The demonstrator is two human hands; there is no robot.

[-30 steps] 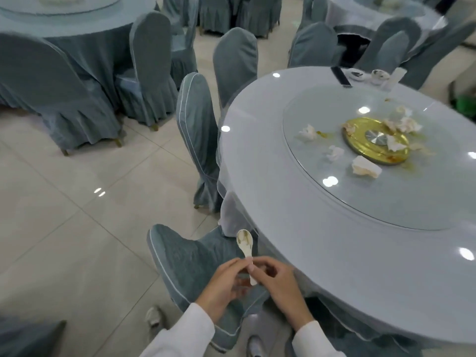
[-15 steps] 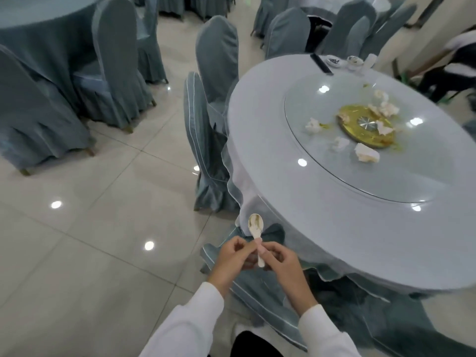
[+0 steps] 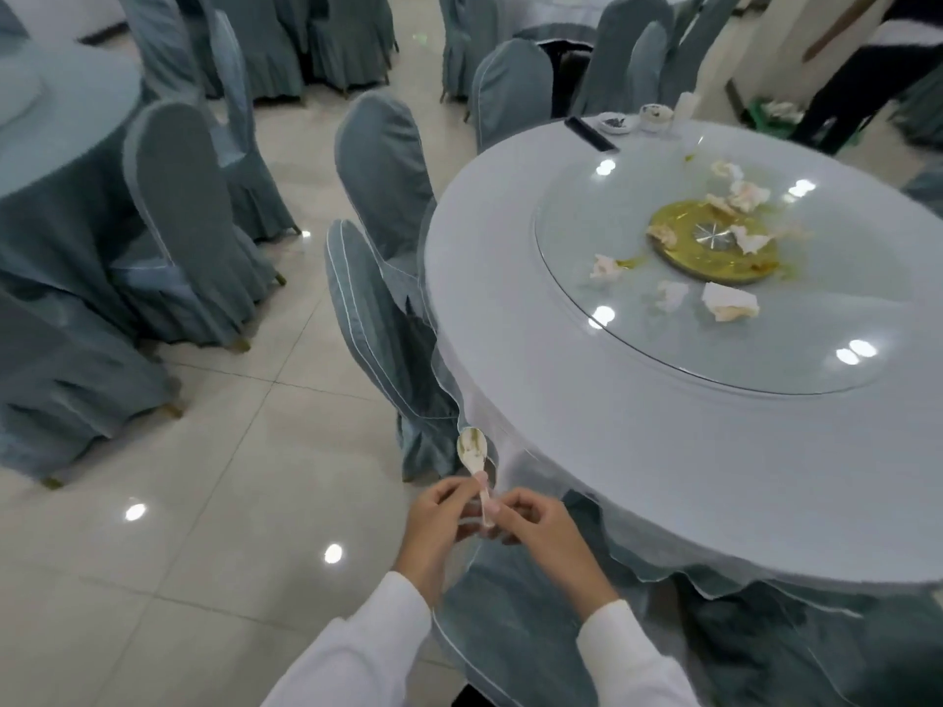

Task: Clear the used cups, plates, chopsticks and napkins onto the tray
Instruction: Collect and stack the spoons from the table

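Head view: over the last second you have moved rightward along the round table [image 3: 536, 400], so the far side now shows more fully while your grip is unchanged. Your left hand [image 3: 439, 517] and right hand [image 3: 536, 528] both pinch the handle of the spoon [image 3: 475, 459], held bowl-up just off the table's near-left edge, above a covered chair [image 3: 515, 620].

That shift matters: no tray is in view, so the spoon probably travels with you until you reach one, and most of the clearing remains undone. Crumpled napkins [image 3: 727, 303] lie on the glass turntable [image 3: 638, 339], several around and on the gold centre disc [image 3: 714, 242]. At the far edge sit a small dish [image 3: 616, 123], a small bowl [image 3: 655, 116], a white cup-like piece [image 3: 685, 105] and a flat dark object [image 3: 591, 133] I can't identify.

The spoon looks like glazed white ceramic, short-handled with a deep oval bowl smeared with residue; likely slick, so keep the pinch firm. The napkins are soft, stained paper wads. The turntable is smooth, reflective glass with yellowish smears; the tablecloth is matte and drapes in scalloped folds.
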